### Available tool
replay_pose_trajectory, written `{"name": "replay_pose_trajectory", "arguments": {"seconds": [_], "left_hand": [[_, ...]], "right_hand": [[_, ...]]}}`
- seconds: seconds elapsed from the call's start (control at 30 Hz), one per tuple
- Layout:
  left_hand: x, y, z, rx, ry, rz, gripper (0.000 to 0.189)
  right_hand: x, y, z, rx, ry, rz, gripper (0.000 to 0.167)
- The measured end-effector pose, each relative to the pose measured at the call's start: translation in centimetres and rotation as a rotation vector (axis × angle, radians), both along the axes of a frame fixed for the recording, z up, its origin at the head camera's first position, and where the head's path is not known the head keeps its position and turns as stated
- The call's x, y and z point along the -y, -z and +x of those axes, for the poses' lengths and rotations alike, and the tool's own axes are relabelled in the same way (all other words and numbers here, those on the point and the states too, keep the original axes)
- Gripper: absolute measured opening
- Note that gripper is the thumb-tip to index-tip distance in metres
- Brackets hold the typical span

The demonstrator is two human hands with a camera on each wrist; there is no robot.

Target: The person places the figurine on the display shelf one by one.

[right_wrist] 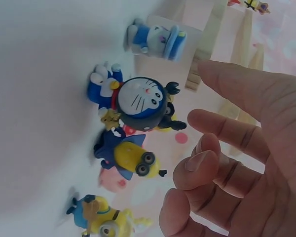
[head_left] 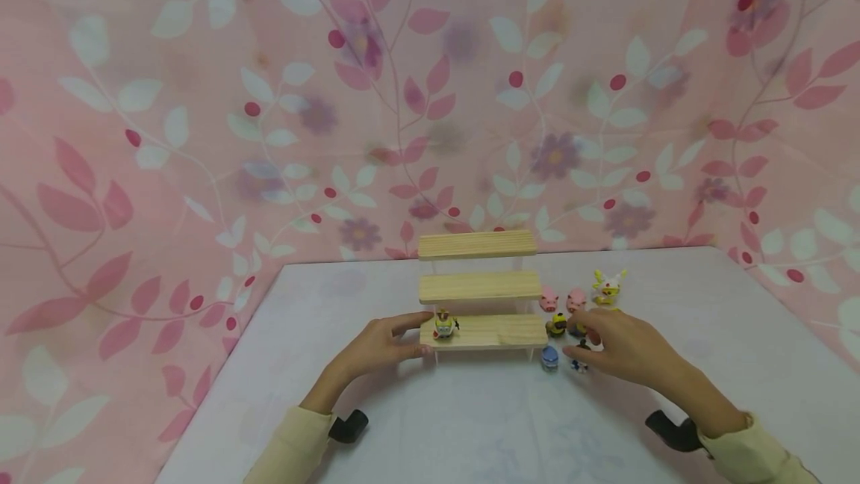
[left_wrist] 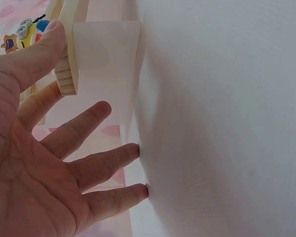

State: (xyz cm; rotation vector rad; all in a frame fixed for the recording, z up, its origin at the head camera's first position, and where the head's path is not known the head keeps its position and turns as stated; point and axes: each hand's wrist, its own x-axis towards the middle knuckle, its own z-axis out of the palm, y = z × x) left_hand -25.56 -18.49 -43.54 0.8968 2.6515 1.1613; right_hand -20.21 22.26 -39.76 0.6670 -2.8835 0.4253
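Note:
My left hand (head_left: 381, 344) is at the left end of a three-tier wooden shelf (head_left: 480, 287). Its thumb and index finger are at the end of the lowest board, and the other fingers (left_wrist: 108, 168) are spread straight. On that board stands a yellow figurine with a crown (head_left: 444, 325), close to the hand. My right hand (head_left: 628, 346) is over a group of figurines, fingers loosely bent, with nothing visible in its grasp. Nearest are a blue-and-white cat figurine (right_wrist: 140, 101) with a dark hat and a yellow goggled figurine (right_wrist: 133, 155) in blue.
Right of the shelf are a small blue-hatted figurine (head_left: 549, 358), a yellow goggled figurine with a brown bear (right_wrist: 106, 217), two pink pig figurines (head_left: 549, 299) and a white-and-yellow figurine with antlers (head_left: 608, 287). A pink floral cloth (head_left: 430, 95) hangs behind the white-covered table (head_left: 470, 424).

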Motion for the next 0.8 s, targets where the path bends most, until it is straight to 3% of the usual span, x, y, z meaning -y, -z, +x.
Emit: {"name": "replay_pose_trajectory", "arguments": {"seconds": [0.8], "left_hand": [[0.0,0.2,-0.1,-0.006,-0.003,-0.011,0.061]], "right_hand": [[-1.4,1.4,-0.2,0.110,0.061,0.003,0.032]]}}
